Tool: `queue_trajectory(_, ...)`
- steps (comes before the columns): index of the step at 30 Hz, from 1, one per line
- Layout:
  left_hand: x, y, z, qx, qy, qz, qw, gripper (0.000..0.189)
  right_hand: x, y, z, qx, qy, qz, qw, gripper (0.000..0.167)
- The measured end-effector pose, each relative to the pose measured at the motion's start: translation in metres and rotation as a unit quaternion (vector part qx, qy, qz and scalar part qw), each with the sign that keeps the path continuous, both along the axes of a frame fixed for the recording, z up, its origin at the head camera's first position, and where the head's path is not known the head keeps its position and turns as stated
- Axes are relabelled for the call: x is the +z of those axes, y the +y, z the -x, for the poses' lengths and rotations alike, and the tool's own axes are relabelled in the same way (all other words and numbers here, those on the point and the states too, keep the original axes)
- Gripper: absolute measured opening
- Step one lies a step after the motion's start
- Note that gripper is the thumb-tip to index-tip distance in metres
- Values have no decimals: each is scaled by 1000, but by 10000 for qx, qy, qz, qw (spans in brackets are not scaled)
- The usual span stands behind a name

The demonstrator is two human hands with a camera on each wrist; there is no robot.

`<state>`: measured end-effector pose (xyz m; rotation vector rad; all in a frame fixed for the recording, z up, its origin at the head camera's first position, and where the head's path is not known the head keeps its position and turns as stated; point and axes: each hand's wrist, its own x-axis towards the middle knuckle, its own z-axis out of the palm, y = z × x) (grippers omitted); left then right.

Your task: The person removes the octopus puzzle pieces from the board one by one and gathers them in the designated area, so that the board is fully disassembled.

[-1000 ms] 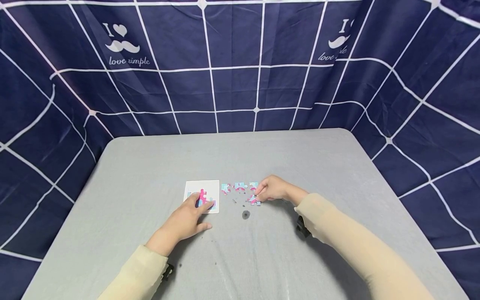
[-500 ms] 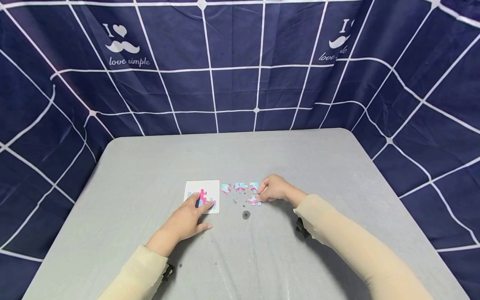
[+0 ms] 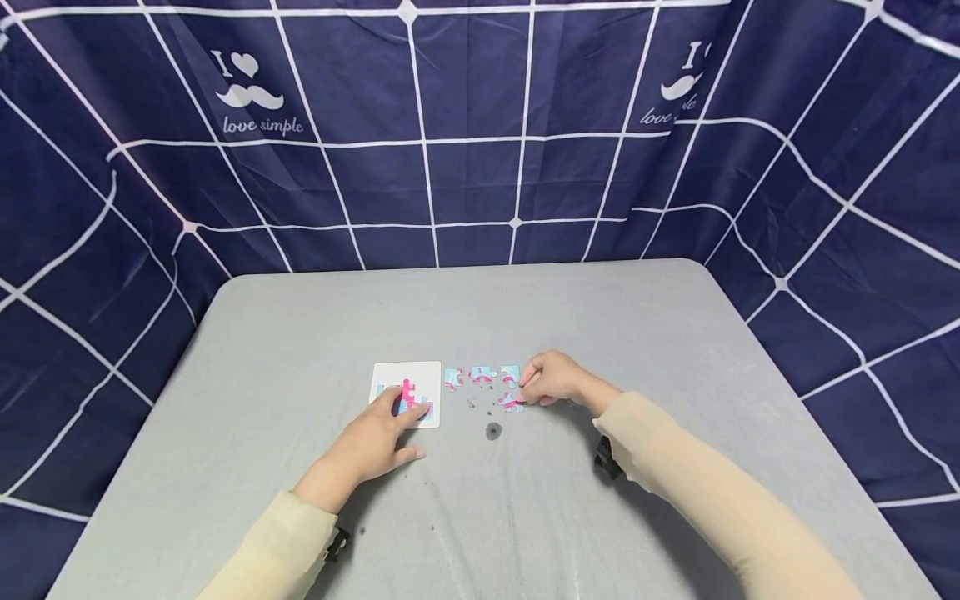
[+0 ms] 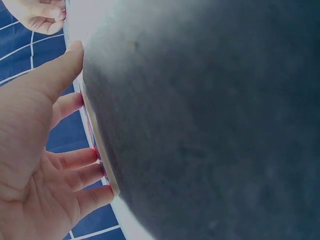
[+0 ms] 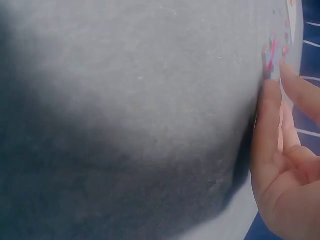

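My left hand (image 3: pixel 370 439) lies with fingers spread over a white square puzzle board (image 3: pixel 386 371), fingertips resting on pink and blue pieces (image 3: pixel 407 392) at its lower half. In the left wrist view, the fingertips touch the thin board (image 4: pixel 102 150) from above. At the right, my right hand (image 3: pixel 552 379) pinches the edge of a pink and blue jigsaw piece (image 3: pixel 510 403) low at the tabletop. The right wrist view has this piece (image 5: pixel 270 57) beyond the thumb and fingertips. Fingers of the left hand hide part of the board's picture.
Loose jigsaw pieces lie in a row between board and right hand: one left (image 3: pixel 453 378), one in the middle (image 3: pixel 482 374), one right (image 3: pixel 510 373). A dark round stain (image 3: pixel 493 431) marks the grey tabletop (image 3: pixel 480 517). A blue gridded curtain (image 3: pixel 465 183) surrounds the table.
The right hand has shifted very slightly right, and the jigsaw piece at its fingertips has turned a little and shows more. The left hand stays on the board. The head view has tilted slightly.
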<state>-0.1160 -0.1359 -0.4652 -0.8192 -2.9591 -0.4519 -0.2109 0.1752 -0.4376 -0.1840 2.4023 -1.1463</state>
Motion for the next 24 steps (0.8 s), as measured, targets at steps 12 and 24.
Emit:
queue_trajectory(12,3,2,-1,-52,26,225,9997,63,-1,-5,3,126,-300,990,9946,26)
queue_trajectory(24,3,3,-2,-42,158,441,9989,63,-2,-41,3,353,-339,1471,9879,27)
